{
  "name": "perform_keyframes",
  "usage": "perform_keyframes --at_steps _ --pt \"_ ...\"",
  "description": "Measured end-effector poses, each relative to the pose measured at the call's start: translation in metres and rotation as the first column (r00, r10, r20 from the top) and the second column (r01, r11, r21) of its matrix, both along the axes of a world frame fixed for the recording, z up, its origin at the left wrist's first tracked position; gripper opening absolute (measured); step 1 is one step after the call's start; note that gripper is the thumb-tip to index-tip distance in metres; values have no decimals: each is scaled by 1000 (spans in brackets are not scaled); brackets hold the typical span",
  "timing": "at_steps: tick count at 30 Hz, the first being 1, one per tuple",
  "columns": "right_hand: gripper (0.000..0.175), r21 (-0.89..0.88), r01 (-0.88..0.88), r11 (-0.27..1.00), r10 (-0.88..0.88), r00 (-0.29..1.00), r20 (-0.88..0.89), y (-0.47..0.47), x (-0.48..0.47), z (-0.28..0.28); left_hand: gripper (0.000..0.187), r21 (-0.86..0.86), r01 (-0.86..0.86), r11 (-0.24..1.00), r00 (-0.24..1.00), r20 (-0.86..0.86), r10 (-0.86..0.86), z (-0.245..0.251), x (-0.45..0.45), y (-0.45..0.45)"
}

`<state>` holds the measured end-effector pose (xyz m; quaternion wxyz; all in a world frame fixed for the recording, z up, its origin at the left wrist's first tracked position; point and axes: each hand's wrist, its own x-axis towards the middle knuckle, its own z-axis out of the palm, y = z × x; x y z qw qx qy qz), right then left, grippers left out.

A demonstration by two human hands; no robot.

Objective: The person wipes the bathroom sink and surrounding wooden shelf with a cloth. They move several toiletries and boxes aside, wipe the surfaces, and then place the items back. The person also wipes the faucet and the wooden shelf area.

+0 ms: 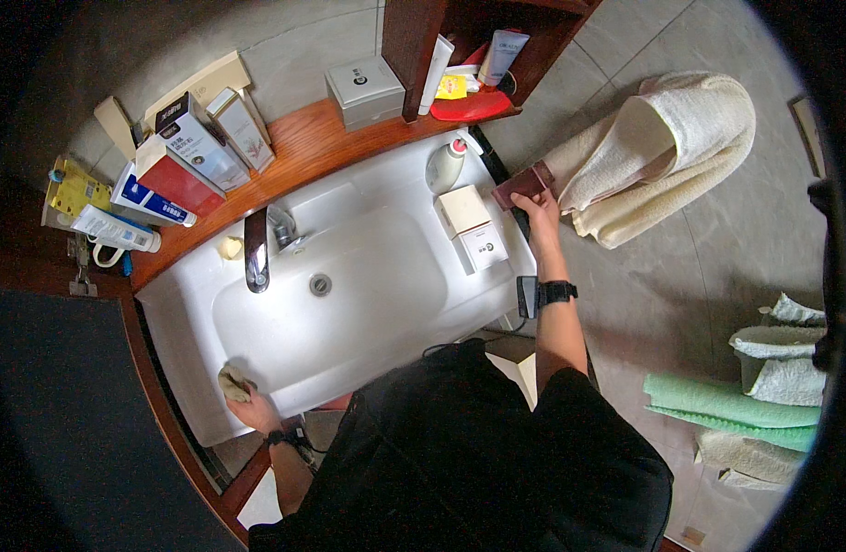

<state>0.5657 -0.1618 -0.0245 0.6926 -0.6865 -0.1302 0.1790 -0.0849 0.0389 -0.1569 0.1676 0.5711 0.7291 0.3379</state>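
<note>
My left hand [255, 412] grips a bunched olive-beige cloth [235, 383] against the front left corner of a white ceramic washbasin [368, 276]. At the basin's right side, my right hand [543, 210] has its thumb and fingers on a dark reddish-brown box [525, 185], close to the wall. Just left of that hand, a cream-and-white carton [473, 231] sits on the basin's right ledge. Behind the carton stands a spray bottle [446, 165] with a red-and-white head. A chrome faucet [257, 252] reaches over the bowl, near the metal drain [320, 285].
Along the back, a wooden shelf [292, 148] carries several cartons, tubes and a grey-white box [365, 90]. A wooden cabinet [412, 55] rises at its right end. Beige towels [661, 159] hang beside my right hand; a green towel [730, 407] hangs farther right. A yellowish lump [230, 248] lies by the faucet.
</note>
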Motion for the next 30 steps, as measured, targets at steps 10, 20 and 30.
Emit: perform_keyframes --at_steps 10,20,30 --pt "53 -497 47 866 137 935 327 13 41 -103 46 -24 -21 1000 999 -42 20 9 6 -1" --pt "55 -566 94 819 39 975 218 37 43 -105 43 -42 -18 999 1000 -6 18 4 2 2" --pt "47 -345 71 936 -57 997 51 33 15 -67 50 -44 -34 998 999 40 36 -7 -6 0"
